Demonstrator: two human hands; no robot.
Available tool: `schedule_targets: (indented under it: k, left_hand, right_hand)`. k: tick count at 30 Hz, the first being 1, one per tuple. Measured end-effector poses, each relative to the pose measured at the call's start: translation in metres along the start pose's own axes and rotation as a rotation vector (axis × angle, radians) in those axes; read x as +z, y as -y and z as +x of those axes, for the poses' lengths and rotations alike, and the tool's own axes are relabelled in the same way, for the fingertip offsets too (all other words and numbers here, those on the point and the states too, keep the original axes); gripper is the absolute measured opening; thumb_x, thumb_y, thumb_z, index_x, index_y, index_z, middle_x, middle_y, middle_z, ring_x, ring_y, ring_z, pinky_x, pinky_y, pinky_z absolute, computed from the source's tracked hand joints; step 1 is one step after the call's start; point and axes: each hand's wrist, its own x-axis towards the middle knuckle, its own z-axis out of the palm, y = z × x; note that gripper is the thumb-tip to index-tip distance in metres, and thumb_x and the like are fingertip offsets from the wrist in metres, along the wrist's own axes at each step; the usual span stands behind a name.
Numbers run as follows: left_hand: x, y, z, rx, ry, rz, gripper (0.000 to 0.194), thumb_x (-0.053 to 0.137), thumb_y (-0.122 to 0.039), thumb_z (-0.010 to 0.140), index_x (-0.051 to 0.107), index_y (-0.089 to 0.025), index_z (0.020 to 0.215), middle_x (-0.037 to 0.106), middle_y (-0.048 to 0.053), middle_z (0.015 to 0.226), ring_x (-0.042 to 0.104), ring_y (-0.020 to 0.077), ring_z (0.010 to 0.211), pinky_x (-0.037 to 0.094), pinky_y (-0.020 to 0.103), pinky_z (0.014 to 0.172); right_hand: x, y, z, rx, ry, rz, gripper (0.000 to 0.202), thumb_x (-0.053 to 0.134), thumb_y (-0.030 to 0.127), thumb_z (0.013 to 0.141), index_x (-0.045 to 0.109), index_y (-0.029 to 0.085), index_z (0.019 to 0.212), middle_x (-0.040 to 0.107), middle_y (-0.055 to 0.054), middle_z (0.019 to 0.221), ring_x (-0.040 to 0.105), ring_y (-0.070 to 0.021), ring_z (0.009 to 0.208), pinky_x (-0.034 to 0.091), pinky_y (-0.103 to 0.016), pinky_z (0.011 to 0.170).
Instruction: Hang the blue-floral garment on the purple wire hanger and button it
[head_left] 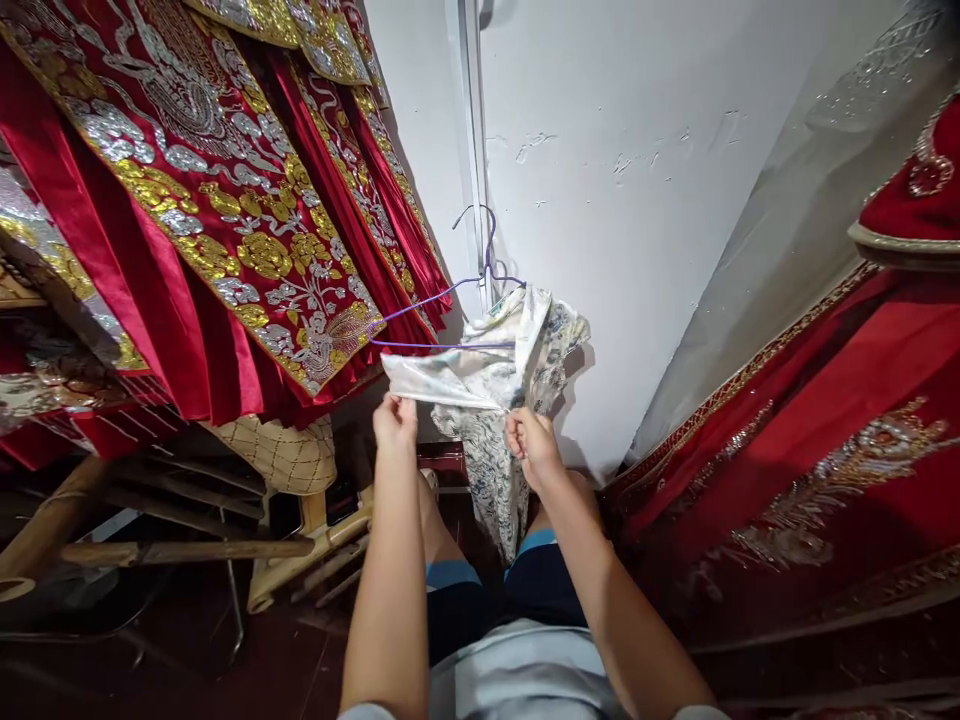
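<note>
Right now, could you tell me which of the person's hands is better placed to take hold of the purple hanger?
Probably the left hand: it grips the pale garment at its left edge, just below the hanger's bare bar. The right hand is clenched on bunched fabric lower down, farther from the exposed wire.

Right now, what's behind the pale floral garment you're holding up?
Behind the pale floral garment is the white wall; its purple hanger shows above. Both hands, left hand and right hand, grip its edge. The wall directly behind is covered.

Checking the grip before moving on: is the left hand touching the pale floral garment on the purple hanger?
Touching. The head view shows the left hand pinching the lower edge of the garment.
</note>
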Motion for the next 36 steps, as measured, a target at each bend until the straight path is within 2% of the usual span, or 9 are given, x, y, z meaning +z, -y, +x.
schedule_targets:
  k: [5, 9, 14, 17, 21, 24, 30, 33, 36]
  left_hand:
    - [0.026, 0.001, -0.081, -0.422, -0.137, -0.309, 0.037, 0.054, -0.036, 0.091, 0.038, -0.02, 0.061, 0.046, -0.001, 0.057, 0.061, 0.0134, 0.069, 0.058, 0.033, 0.079]
    - [0.032, -0.036, -0.102, -0.589, -0.034, -0.705, 0.026, 0.073, -0.039, 0.077, 0.057, -0.018, 0.074, 0.06, 0.003, 0.082, 0.063, 0.0145, 0.086, 0.054, 0.03, 0.086]
    - [0.045, -0.104, -0.11, -0.359, 0.407, -0.531, 0.02, 0.069, -0.037, 0.086, 0.066, -0.018, 0.082, 0.06, 0.004, 0.089, 0.058, 0.0158, 0.085, 0.048, 0.026, 0.08]
    - [0.052, -0.126, -0.115, -0.148, 0.453, -0.28, 0.017, 0.061, -0.035, 0.093, 0.068, -0.02, 0.088, 0.059, 0.005, 0.093, 0.057, 0.0185, 0.091, 0.046, 0.03, 0.086]
    - [0.046, -0.12, -0.11, -0.014, 0.296, -0.078, 0.017, 0.058, -0.036, 0.095, 0.067, -0.022, 0.093, 0.054, 0.009, 0.127, 0.048, 0.0246, 0.125, 0.037, 0.035, 0.107]
    - [0.027, -0.1, -0.108, -0.147, 0.422, -0.094, 0.027, 0.054, -0.044, 0.096, 0.059, -0.025, 0.114, 0.052, 0.009, 0.136, 0.049, 0.0249, 0.127, 0.039, 0.037, 0.108]
    - [-0.02, -0.071, -0.114, -0.41, 1.095, 0.18, 0.038, 0.054, -0.051, 0.09, 0.066, -0.015, 0.097, 0.07, 0.007, 0.101, 0.062, 0.0267, 0.097, 0.05, 0.035, 0.089]
    - [-0.033, -0.071, -0.104, -0.362, 1.092, 0.578, 0.032, 0.047, -0.041, 0.091, 0.066, -0.017, 0.084, 0.072, 0.007, 0.093, 0.065, 0.0268, 0.088, 0.049, 0.033, 0.079]
    - [-0.041, -0.075, -0.084, -0.321, 1.053, 0.907, 0.028, 0.044, -0.034, 0.089, 0.065, -0.018, 0.081, 0.073, 0.011, 0.09, 0.067, 0.0276, 0.082, 0.047, 0.033, 0.073]
  right_hand:
    - [-0.051, -0.01, -0.011, -0.012, -0.087, 0.013, 0.028, 0.052, 0.035, 0.074, 0.042, 0.023, 0.051, 0.031, 0.007, 0.037, 0.022, -0.0077, 0.037, 0.017, -0.025, 0.042]
    - [-0.085, -0.009, -0.009, 0.077, -0.078, -0.34, 0.033, 0.056, 0.034, 0.075, 0.041, 0.023, 0.047, 0.029, 0.006, 0.039, 0.022, -0.0092, 0.041, 0.018, -0.027, 0.044]
    - [-0.063, 0.002, -0.016, -0.142, 0.003, -0.358, 0.03, 0.06, 0.047, 0.084, 0.058, 0.022, 0.068, 0.056, -0.001, 0.066, 0.051, -0.0163, 0.065, 0.043, -0.029, 0.062]
    - [-0.039, 0.01, -0.025, -0.09, 0.248, -0.216, 0.045, 0.046, 0.064, 0.091, 0.065, 0.024, 0.1, 0.067, -0.006, 0.094, 0.061, -0.0224, 0.095, 0.049, -0.034, 0.084]
    - [-0.026, 0.028, -0.025, 0.09, 0.573, -0.342, 0.037, 0.063, 0.051, 0.087, 0.066, 0.023, 0.111, 0.07, -0.004, 0.097, 0.063, -0.0222, 0.096, 0.05, -0.035, 0.086]
    - [-0.021, 0.049, -0.012, 0.077, 0.707, -0.509, 0.024, 0.07, 0.033, 0.079, 0.07, 0.017, 0.098, 0.07, -0.004, 0.087, 0.065, -0.0204, 0.082, 0.05, -0.033, 0.077]
    - [-0.01, 0.09, 0.052, -0.637, 0.342, -0.571, 0.019, 0.057, 0.022, 0.079, 0.072, 0.02, 0.089, 0.074, -0.006, 0.098, 0.066, -0.0228, 0.1, 0.047, -0.037, 0.094]
    - [-0.003, 0.086, 0.099, -0.781, 0.132, -0.506, 0.019, 0.057, 0.032, 0.082, 0.07, 0.02, 0.09, 0.073, -0.009, 0.102, 0.064, -0.0252, 0.107, 0.045, -0.039, 0.099]
    - [0.002, 0.065, 0.135, -0.656, 0.087, -0.559, 0.026, 0.051, 0.041, 0.084, 0.065, 0.019, 0.086, 0.07, -0.008, 0.092, 0.063, -0.0249, 0.096, 0.047, -0.037, 0.091]
